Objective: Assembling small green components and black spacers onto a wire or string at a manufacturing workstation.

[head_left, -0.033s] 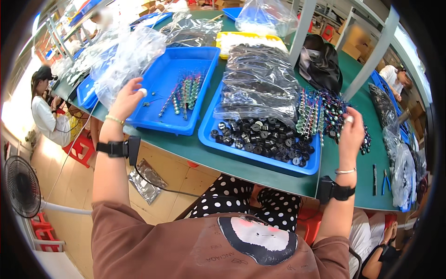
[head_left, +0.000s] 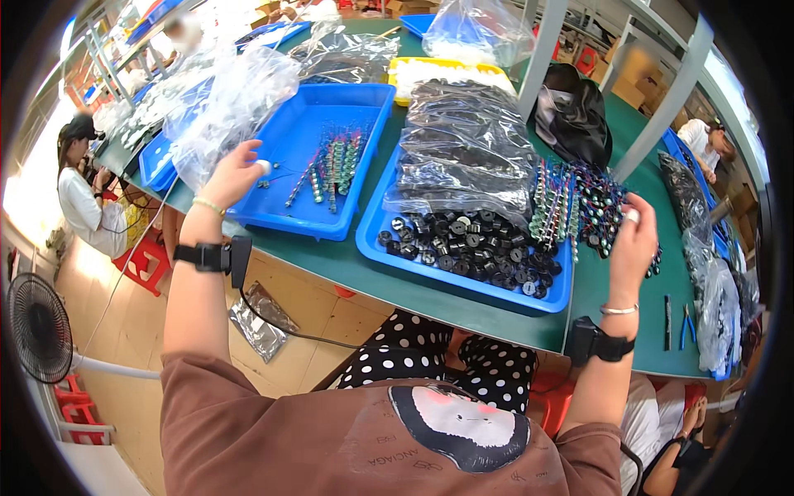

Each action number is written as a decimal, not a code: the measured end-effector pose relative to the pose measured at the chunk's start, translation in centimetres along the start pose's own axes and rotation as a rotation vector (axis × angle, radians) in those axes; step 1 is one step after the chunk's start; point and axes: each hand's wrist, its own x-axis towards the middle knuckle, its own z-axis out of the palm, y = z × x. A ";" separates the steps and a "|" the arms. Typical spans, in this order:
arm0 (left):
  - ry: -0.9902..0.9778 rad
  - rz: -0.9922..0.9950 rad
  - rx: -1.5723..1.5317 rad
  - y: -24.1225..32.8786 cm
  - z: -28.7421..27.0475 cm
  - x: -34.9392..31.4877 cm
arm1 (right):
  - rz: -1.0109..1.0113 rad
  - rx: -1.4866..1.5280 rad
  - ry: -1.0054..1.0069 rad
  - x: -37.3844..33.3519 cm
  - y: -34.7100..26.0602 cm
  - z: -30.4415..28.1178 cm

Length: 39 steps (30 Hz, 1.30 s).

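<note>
A green worktop [head_left: 331, 263] crosses the frame from the left edge to the right. On it, right of centre, is a large blue tray [head_left: 374, 221] whose upper part is covered by a clear plastic bag of dark contents [head_left: 459, 149]; a second blue tray [head_left: 331, 107] stands left of centre. A crumpled transparent bag [head_left: 240, 99] bulges at upper left, overlapping that second tray's corner, and a shiny black bag [head_left: 571, 116] sits at upper right. In the right-centre of the frame, a tangled heap of wired parts [head_left: 600, 211] lies just beside the large tray. The right hand [head_left: 633, 240] is at the heap's lower right, its grip loosely curled; whether it holds anything cannot be told. The left hand [head_left: 236, 178] is at the second tray's left side, its grip half closed, thumb near the fingers, any small thing between them indistinguishable. Greenish wired strips [head_left: 339, 165] lie inside that tray. Blue-handled pliers [head_left: 687, 329] rest at lower right. Smallest are the loose black round pieces [head_left: 475, 248] in the large tray's lower part.
</note>
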 end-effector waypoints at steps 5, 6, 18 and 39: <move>-0.378 0.160 0.610 1.3 1.0 1.9 | 0.186 0.486 0.055 -1.8 -2.0 -3.9; -0.373 0.155 0.614 1.3 0.7 2.5 | 0.186 0.494 0.054 -2.5 -2.3 -4.3; -0.241 0.072 0.586 -2.1 1.6 4.3 | 0.368 0.664 -0.014 -8.7 -0.9 -6.5; -0.222 0.109 0.277 -1.6 0.5 2.1 | 0.560 0.625 -0.026 -11.3 1.4 -6.7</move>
